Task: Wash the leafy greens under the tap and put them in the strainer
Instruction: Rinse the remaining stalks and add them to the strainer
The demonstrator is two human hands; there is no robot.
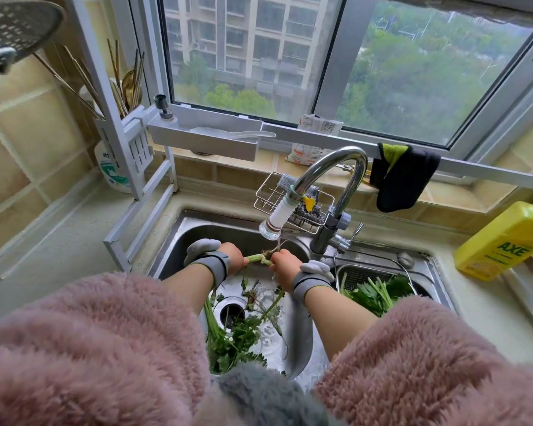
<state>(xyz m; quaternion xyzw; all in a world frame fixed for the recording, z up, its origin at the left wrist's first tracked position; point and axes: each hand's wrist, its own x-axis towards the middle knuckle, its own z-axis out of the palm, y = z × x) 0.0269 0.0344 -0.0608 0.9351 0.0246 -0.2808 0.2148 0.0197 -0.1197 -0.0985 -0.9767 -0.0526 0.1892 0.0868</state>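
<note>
One stalk (pixel 256 258) w/ roots is gripped by left hand (pixel 233 256) & right hand (pixel 285 265), fingers clamped, under tap (pixel 271 229). Loose greens (pixel 234 336) lie in sink (pixel 179 241); washed greens (pixel 379 292) in strainer (pixel 345 270).

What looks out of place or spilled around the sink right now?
Nothing is spilled or damaged. Loose greens lie around the open drain, and bits could slip in. Both hands, left hand and right hand, hold a stem under the tap.
</note>
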